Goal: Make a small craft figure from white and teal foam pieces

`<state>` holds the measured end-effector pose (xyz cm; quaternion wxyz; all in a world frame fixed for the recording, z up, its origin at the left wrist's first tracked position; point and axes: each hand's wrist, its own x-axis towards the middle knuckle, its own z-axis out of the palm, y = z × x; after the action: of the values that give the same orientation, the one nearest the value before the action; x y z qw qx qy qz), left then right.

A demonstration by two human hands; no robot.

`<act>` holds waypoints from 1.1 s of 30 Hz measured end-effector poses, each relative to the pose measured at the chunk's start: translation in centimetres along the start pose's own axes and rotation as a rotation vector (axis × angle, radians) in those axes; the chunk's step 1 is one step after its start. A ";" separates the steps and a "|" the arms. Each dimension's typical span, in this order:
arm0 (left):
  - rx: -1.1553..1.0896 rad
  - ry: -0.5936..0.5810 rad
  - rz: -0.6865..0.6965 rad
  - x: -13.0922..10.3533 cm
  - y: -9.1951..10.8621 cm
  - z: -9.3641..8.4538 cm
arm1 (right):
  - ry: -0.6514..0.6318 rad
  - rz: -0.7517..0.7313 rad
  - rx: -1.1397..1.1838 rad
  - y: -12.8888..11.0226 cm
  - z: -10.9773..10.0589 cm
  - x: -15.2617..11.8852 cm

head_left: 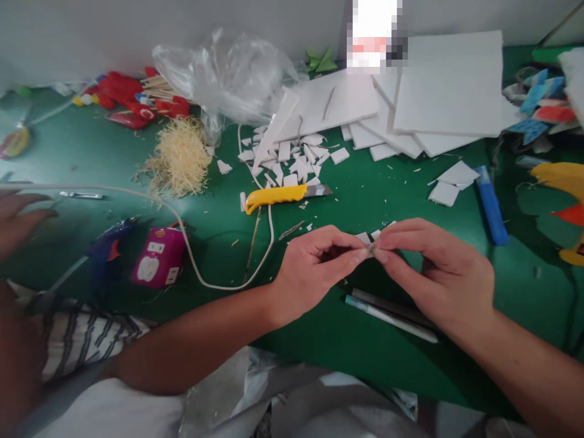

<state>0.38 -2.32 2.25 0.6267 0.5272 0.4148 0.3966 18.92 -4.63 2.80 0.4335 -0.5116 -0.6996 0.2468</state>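
Observation:
My left hand [314, 267] and my right hand [442, 267] meet fingertip to fingertip over the green table. Both are closed in a pinch on one tiny pale piece [371, 249]; the fingertips cover most of it, so its kind cannot be made out. Small white foam bits [364, 238] show just behind the fingertips. Beyond my left hand lies a yellow utility knife [276, 196] with its blade out, pointing right. Below my right hand rests a white pen-like stick [392, 319] with a blue-green end, beside a dark grey one.
Cut foam scraps [296, 159] and stacked white foam sheets [449, 85] lie at the back, near a clear plastic bag [228, 79]. A white cable [201, 277] loops leftward past a magenta socket block [159, 257]. A blue cutter [491, 207] lies right; another person's hand [22, 216] is far left.

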 end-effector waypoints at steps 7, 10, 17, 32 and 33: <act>0.127 0.007 0.043 -0.1 0.0 -0.2 | -0.009 -0.018 -0.050 0.0 -0.2 0.1; 0.129 0.004 0.051 -0.1 -0.1 -0.2 | -0.016 -0.027 -0.048 0.0 -0.2 0.1; 0.159 -0.012 0.072 0.0 0.0 -0.4 | -0.083 -0.033 -0.060 0.1 -0.4 0.3; 0.089 -0.045 -0.069 -0.1 0.2 -0.2 | -0.011 -0.054 -0.116 0.1 -0.3 0.0; 0.055 -0.053 -0.074 -0.1 0.2 -0.3 | -0.011 -0.068 -0.139 0.0 -0.3 0.0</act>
<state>0.09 -2.31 2.44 0.6369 0.5390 0.4280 0.3472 19.23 -4.62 2.95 0.4011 -0.5151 -0.7345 0.1854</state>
